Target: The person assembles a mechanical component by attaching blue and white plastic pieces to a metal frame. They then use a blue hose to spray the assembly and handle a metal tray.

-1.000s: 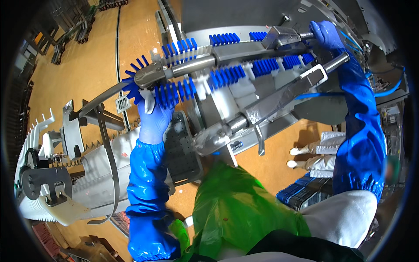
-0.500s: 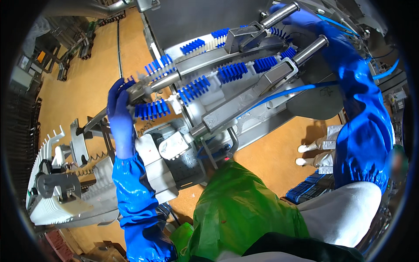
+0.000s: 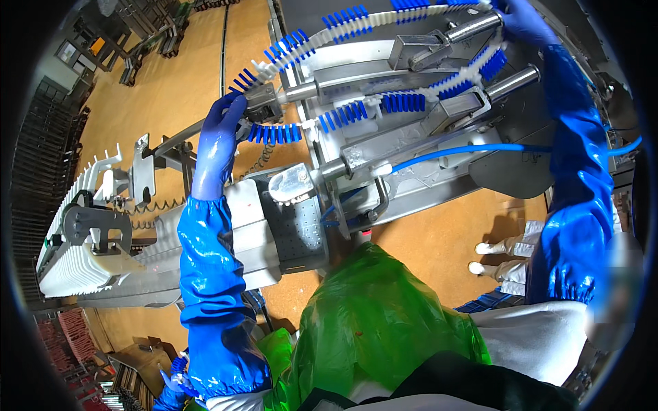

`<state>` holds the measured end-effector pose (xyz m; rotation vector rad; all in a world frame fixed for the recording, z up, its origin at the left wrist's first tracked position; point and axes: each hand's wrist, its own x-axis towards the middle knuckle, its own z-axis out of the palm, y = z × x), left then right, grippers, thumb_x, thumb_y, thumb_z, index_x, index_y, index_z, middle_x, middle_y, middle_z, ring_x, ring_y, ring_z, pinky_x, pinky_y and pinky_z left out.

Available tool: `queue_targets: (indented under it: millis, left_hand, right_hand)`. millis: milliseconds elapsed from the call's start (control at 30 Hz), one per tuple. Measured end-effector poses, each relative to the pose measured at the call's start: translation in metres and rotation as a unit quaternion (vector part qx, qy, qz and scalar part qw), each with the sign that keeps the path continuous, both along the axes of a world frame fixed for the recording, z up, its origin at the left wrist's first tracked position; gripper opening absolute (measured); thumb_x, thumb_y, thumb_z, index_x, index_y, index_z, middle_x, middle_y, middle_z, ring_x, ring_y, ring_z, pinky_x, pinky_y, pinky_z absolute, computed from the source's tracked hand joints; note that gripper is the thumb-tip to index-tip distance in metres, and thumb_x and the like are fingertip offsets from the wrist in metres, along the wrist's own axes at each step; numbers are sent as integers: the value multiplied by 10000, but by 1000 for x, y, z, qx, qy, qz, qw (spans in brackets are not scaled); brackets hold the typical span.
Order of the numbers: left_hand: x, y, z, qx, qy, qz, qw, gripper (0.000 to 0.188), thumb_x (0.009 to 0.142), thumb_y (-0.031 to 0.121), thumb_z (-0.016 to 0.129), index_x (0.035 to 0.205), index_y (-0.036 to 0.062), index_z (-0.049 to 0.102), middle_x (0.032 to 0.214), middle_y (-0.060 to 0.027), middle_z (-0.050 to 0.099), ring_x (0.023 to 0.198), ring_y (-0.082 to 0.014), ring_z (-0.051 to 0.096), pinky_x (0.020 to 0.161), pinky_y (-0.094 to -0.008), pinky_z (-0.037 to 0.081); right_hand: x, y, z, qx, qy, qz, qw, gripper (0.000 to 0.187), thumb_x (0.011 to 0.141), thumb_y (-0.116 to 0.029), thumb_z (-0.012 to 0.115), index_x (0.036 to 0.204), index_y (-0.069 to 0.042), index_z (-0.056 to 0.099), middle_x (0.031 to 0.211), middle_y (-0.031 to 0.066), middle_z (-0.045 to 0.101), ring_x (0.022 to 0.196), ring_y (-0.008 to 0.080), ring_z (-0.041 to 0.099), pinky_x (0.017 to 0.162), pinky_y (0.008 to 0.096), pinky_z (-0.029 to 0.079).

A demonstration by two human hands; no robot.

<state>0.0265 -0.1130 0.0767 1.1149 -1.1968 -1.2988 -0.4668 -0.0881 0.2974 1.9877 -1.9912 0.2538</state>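
Chain looped between both hands, far run standing off the bar

I have the blue-finned chain (image 3: 404, 103) as a long loop across the machine, left to right. My left hand (image 3: 218, 137) curls its fingers round the loop's left end, beside the tip of the metal bar (image 3: 301, 91). My right hand (image 3: 528, 22) is at the loop's far right bend — part of it is cut off by the picture's edge, so I can't tell how tightly it is closed.

The far run bows away from the bar, leaving a visible gap; the near run passes between that bar and the near roller bar (image 3: 514, 81). A blue hose (image 3: 480, 148) crosses on the near right. Nearer than the left hand sits a grey tray (image 3: 295, 226), its rim close to the sleeve (image 3: 214, 246) — narrow room there. Orange floor (image 3: 411, 233) shows beyond the machine's near edge.
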Motion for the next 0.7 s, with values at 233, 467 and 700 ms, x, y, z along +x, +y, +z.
queue_targets:
  millis: [233, 467, 700]
  left_hand:
    - [19, 19, 24, -148, -79, 65, 984, 391, 923, 164, 655, 1260, 4, 535, 1037, -82, 642, 894, -120, 591, 800, -259, 475]
    - [98, 87, 28, -215, -49, 204, 954, 342, 959, 123, 597, 1273, 10, 523, 1135, -87, 625, 1013, -143, 592, 901, -293, 477]
    - [157, 190, -8, -206, -45, 309, 928, 381, 951, 102, 581, 1311, 10, 499, 1156, -96, 613, 1029, -158, 584, 907, -314, 466]
  right_hand:
    - [67, 52, 58, -185, -63, 148, 969, 178, 839, -150, 707, 883, -20, 593, 685, 20, 549, 641, 84, 476, 586, 281, 432]
    - [108, 54, 55, -222, -129, 236, 937, 154, 839, -90, 674, 959, -42, 590, 747, -12, 546, 689, 57, 493, 625, 247, 437]
    - [203, 57, 58, -232, -136, 318, 909, 169, 838, -95, 670, 981, -49, 591, 732, 2, 552, 670, 55, 507, 608, 258, 443]
